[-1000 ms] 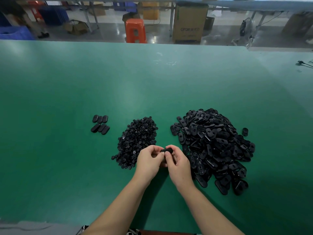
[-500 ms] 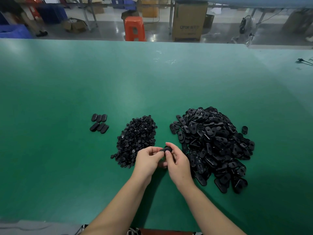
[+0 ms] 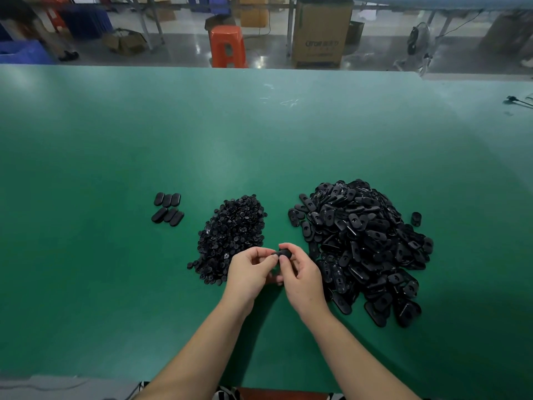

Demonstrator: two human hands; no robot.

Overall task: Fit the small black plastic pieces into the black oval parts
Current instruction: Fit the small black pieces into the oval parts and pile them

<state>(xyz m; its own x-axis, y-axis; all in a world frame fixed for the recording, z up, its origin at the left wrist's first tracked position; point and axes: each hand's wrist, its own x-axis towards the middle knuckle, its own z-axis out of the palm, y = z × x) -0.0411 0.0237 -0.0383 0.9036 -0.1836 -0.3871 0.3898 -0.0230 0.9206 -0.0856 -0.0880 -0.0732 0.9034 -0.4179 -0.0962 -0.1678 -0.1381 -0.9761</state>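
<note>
Head view, cardboard box (image 3: 321, 33), print unreadable

Glossy black plastic oval parts (image 3: 363, 243) on smooth matt green table (image 3: 259, 145)

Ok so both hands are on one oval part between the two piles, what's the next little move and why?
Probably press the small piece home with the thumbs, then set the oval part beside the six finished ovals at the left. Both the left hand and the right hand pinch it above the green table; whether the piece is already seated is hidden by the fingers.
</note>
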